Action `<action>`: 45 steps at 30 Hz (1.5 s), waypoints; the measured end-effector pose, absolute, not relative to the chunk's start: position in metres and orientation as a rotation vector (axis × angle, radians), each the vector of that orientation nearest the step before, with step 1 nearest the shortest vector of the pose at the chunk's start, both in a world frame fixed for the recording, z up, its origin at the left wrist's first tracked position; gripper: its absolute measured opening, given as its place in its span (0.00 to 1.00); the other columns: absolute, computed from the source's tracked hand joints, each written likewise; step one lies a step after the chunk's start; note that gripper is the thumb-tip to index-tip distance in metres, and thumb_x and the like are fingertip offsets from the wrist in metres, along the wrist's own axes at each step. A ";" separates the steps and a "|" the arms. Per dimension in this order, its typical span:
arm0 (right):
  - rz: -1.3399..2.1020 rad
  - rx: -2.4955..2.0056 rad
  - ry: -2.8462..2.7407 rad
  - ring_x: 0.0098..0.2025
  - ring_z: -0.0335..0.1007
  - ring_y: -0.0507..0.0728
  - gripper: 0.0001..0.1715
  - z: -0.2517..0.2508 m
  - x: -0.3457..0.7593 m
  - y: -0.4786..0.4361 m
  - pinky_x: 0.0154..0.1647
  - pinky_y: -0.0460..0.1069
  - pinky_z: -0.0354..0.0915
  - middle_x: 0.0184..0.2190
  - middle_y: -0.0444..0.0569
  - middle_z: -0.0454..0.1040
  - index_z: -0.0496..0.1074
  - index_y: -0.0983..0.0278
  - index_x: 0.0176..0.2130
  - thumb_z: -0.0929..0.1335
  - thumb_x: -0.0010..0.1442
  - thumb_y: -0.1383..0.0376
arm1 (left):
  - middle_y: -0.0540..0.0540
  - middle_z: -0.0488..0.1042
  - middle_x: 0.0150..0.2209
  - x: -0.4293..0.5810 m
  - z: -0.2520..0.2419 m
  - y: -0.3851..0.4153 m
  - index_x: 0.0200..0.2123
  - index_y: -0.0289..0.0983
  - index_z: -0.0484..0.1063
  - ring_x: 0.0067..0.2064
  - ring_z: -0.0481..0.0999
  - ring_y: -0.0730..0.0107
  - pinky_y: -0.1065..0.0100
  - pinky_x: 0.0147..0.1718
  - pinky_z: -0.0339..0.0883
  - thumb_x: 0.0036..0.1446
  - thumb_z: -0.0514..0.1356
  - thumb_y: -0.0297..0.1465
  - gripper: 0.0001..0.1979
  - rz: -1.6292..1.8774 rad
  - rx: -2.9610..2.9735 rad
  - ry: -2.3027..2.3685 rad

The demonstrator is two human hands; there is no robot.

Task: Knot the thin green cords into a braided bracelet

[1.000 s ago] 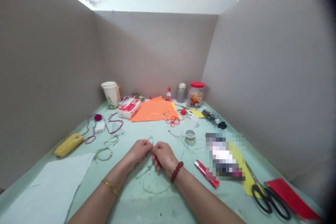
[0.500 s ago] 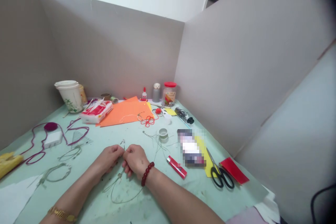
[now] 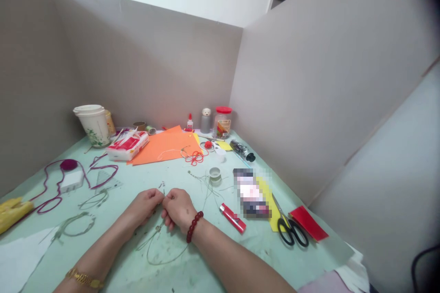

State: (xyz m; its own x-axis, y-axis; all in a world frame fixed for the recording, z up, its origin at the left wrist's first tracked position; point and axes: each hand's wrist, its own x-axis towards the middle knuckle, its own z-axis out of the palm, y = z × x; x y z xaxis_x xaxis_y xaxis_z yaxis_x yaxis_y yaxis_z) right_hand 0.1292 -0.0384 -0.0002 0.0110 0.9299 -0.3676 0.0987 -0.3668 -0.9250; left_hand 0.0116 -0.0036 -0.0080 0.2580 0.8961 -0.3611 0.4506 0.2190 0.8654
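My left hand (image 3: 145,203) and my right hand (image 3: 178,208) meet at their fingertips low over the pale green table (image 3: 206,247). Both pinch a thin green cord (image 3: 161,256), which stands up a little between the fingers and loops down on the table toward me. A red bead bracelet (image 3: 194,226) is on my right wrist and a gold one (image 3: 84,278) on my left. A red lighter (image 3: 233,218) lies just right of my right hand.
Black scissors (image 3: 292,231), a red card (image 3: 308,223), a blurred flat object (image 3: 251,192) and a small spool (image 3: 215,174) lie to the right. Orange paper (image 3: 165,144), a tissue pack (image 3: 127,145), a cup (image 3: 92,124), a jar (image 3: 222,122) and purple cord (image 3: 51,183) sit behind. Grey partition walls surround the table.
The view swung to the right between one second ago and half a second ago, then steadied. My two hands have kept their pinch on the green cord in the same spot on the table.
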 end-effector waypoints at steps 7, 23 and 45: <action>1.443 -1.560 -1.089 0.09 0.57 0.47 0.06 0.000 0.130 -0.038 0.06 0.39 0.54 0.13 0.38 0.63 0.60 0.64 0.25 0.62 0.52 0.72 | 0.57 0.56 0.15 0.011 -0.008 -0.004 0.26 0.38 0.58 0.16 0.47 0.81 0.76 0.15 0.36 0.46 0.53 0.46 0.16 0.501 1.411 1.365; 1.433 -1.563 -1.104 0.10 0.57 0.46 0.07 0.001 0.129 -0.038 0.06 0.39 0.54 0.13 0.38 0.63 0.60 0.64 0.24 0.62 0.52 0.73 | 0.57 0.56 0.15 0.012 -0.006 -0.006 0.25 0.38 0.58 0.16 0.47 0.81 0.76 0.15 0.37 0.45 0.53 0.46 0.16 0.496 1.426 1.376; 1.427 -1.571 -1.103 0.10 0.56 0.47 0.07 0.001 0.130 -0.039 0.06 0.39 0.54 0.12 0.38 0.63 0.60 0.63 0.24 0.63 0.52 0.72 | 0.58 0.56 0.14 0.014 -0.005 -0.005 0.25 0.38 0.58 0.15 0.47 0.81 0.76 0.15 0.36 0.41 0.54 0.47 0.17 0.498 1.420 1.373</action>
State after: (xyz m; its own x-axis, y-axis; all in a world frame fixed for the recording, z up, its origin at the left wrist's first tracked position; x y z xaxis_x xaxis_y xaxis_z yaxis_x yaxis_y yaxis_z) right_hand 0.1298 -0.0387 0.0009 0.0151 0.9311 -0.3643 0.1183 -0.3635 -0.9241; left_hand 0.0138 -0.0048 -0.0047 0.2544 0.8996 -0.3549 0.4625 0.2090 0.8616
